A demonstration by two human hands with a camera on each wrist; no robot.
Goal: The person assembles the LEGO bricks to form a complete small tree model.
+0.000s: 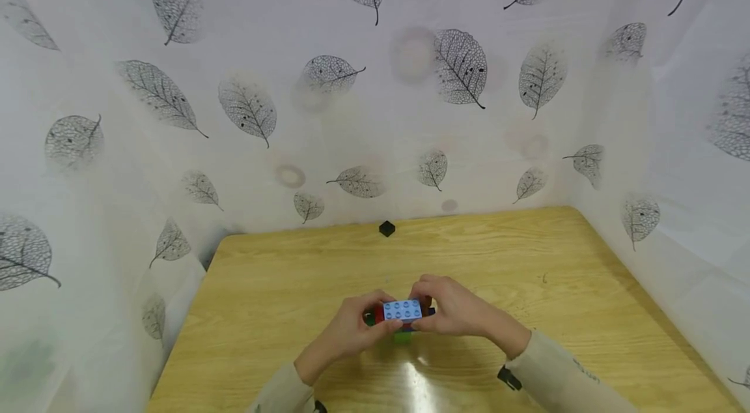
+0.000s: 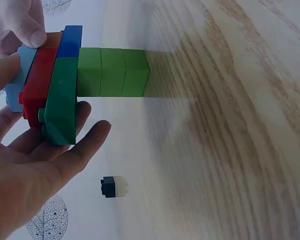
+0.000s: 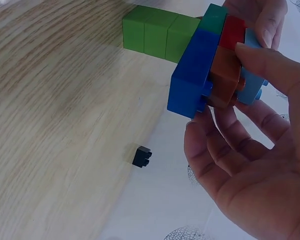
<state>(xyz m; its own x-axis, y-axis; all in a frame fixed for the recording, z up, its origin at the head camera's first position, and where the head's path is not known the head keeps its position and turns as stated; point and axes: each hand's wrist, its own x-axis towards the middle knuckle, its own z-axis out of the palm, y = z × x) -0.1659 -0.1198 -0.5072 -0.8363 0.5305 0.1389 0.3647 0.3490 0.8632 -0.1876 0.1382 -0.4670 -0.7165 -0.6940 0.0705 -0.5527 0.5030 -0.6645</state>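
A light blue brick (image 1: 402, 310) forms the top of a toy-brick structure, its studs facing up in the head view. Left hand (image 1: 357, 325) and right hand (image 1: 454, 309) pinch this brick from opposite ends, thumbs on the near side and fingers on the far side. Beneath it lie a red brick (image 2: 37, 82) and an orange-brown brick (image 3: 225, 75), end to end. Lower still, a dark green brick (image 2: 61, 100) and a blue brick (image 3: 195, 70) jut out to either side. Several light green bricks (image 2: 112, 72) make the narrow column at the base, standing on the table.
A small black brick (image 1: 387, 228) sits by the far edge of the wooden table (image 1: 263, 283). Behind and beside the table hangs a pale curtain (image 1: 375, 120) printed with leaves.
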